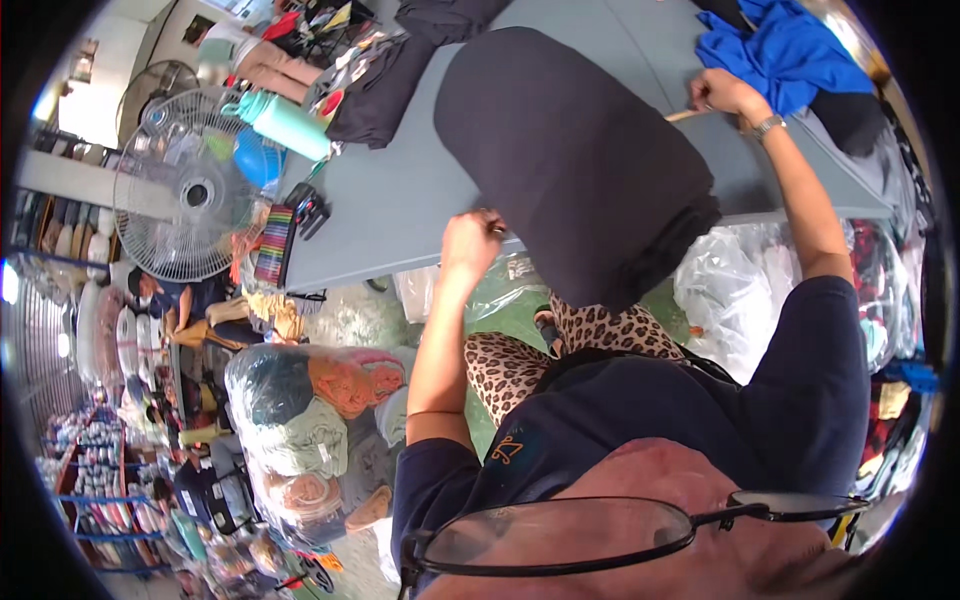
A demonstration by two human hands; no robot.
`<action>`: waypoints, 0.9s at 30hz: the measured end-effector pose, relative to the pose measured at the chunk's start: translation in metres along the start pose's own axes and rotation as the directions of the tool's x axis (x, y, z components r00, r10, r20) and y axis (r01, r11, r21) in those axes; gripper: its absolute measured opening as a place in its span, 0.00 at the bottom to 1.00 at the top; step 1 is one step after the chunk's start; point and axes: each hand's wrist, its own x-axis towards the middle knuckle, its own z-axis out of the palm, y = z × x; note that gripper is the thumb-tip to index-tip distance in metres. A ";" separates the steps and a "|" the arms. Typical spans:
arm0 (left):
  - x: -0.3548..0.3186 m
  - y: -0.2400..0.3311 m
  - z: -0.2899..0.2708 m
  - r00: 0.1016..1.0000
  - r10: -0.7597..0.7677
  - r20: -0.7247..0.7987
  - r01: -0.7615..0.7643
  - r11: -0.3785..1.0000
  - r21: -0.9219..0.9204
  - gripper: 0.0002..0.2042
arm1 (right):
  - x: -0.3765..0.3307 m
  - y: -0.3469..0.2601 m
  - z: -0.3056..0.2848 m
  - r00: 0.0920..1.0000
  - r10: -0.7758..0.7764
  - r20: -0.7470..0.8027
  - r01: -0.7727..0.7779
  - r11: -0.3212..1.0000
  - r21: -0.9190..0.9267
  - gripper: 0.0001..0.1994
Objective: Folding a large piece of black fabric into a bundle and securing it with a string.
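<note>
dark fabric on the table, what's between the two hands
In the head view, the dark fabric itself fills the stretch between the left hand and the right hand, lying on the grey table.

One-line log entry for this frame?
left hand: grips black fabric edge | right hand: holds wooden stick | surface: grey table

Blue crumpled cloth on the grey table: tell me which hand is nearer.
Right. The right hand, gripping a pale wooden stick, lies just beside the blue crumpled cloth's edge. The left hand is far off, at the grey table's near edge against the black fabric roll.
</note>
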 end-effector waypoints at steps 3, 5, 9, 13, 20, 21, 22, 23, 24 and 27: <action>0.003 -0.010 -0.015 1.000 0.019 0.018 -0.019 1.000 0.004 0.09 | 0.008 0.000 -0.006 0.986 -0.113 -0.124 0.102 0.990 -0.093 0.06; 0.001 -0.029 -0.029 1.000 0.029 0.003 -0.029 0.999 0.018 0.10 | 0.022 -0.017 -0.014 0.980 -0.143 -0.138 0.122 0.982 -0.147 0.06; -0.020 -0.031 -0.069 0.992 -0.124 0.029 0.124 0.992 0.008 0.10 | 0.032 -0.046 -0.030 0.953 -0.268 -0.141 0.240 0.953 -0.185 0.06; -0.039 -0.022 -0.103 0.979 -0.201 0.039 0.197 0.976 0.097 0.09 | 0.048 -0.025 -0.038 0.888 -0.390 -0.242 0.358 0.919 -0.168 0.04; -0.078 -0.023 -0.147 0.971 -0.240 -0.004 0.240 0.970 0.037 0.05 | 0.016 -0.054 -0.077 0.916 -0.363 -0.170 0.328 0.923 -0.204 0.07; -0.083 -0.018 -0.151 0.959 -0.281 -0.020 0.282 0.956 0.080 0.05 | 0.018 -0.057 -0.075 0.911 -0.380 -0.159 0.345 0.915 -0.210 0.07; -0.088 -0.011 -0.155 0.962 -0.272 0.015 0.269 0.956 0.116 0.05 | 0.019 -0.060 -0.073 0.938 -0.317 -0.138 0.298 0.944 -0.141 0.05; -0.091 -0.003 -0.159 0.965 -0.256 0.052 0.246 0.958 0.150 0.05 | 0.018 -0.062 -0.074 0.962 -0.247 -0.115 0.239 0.968 -0.077 0.03; -0.096 0.003 -0.161 0.965 -0.257 0.044 0.249 0.959 0.139 0.05 | 0.016 -0.064 -0.078 0.961 -0.253 -0.112 0.244 0.966 -0.089 0.03; -0.121 0.021 -0.165 0.976 -0.187 0.110 0.175 0.979 0.106 0.05 | 0.015 -0.075 -0.078 0.960 -0.276 -0.047 0.273 0.959 -0.071 0.03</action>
